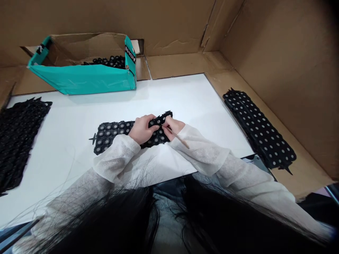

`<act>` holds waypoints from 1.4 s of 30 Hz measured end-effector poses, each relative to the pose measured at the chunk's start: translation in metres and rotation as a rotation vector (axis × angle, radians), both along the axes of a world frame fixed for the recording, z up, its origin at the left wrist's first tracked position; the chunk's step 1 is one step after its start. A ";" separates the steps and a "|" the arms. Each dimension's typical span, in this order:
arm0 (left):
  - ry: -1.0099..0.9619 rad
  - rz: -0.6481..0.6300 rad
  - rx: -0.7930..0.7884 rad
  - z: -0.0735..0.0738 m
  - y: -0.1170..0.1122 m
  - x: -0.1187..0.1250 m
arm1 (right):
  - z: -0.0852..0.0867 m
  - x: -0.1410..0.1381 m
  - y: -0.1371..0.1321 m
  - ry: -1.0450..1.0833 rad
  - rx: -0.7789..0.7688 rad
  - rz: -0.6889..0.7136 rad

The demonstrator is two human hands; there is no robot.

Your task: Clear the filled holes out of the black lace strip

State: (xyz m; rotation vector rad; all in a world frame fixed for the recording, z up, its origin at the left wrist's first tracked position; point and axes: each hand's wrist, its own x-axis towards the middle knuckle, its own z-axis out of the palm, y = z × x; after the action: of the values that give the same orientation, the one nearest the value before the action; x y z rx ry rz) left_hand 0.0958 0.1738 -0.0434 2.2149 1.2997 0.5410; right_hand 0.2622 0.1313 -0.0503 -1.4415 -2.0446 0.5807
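A black sheet (111, 133) with rows of round, grey-centred pieces lies on the white board in front of me. My left hand (142, 129) is closed on its middle, thumb and fingers gripping a raised strip near the right end. My right hand (172, 126) is at that same end, its fingers pinched around a thin tan stick (183, 141) that points back over the sleeve. The stick's front tip is hidden at the fingers, so its exact kind is unclear. Whether the right fingers also grip the sheet I cannot tell.
A teal-edged cardboard box (90, 80) at the back left contains black ring-like pieces (112, 61). Piled black sheets (19, 137) lie at left, and stacked dotted black sheets (261, 128) at right. Cardboard walls (280, 53) enclose the white board (185, 93).
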 end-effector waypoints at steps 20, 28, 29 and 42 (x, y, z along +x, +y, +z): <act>0.252 -0.081 -0.205 0.021 -0.001 -0.005 | -0.007 0.017 -0.018 0.311 -0.135 -0.006; 0.218 0.021 -0.038 0.020 -0.019 -0.004 | 0.009 0.014 -0.023 0.111 -0.104 0.002; 0.227 0.064 -0.018 0.019 -0.021 -0.004 | 0.009 0.014 -0.023 0.104 -0.108 0.009; 0.199 0.070 -0.055 0.019 -0.029 0.002 | -0.005 0.007 -0.018 0.130 -0.064 -0.006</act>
State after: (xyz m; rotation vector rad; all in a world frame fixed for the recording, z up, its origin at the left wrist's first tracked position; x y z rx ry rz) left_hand 0.0973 0.1443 -0.0243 2.2297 1.4791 0.3127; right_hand 0.2691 0.1132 -0.0555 -1.4070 -1.9355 0.7247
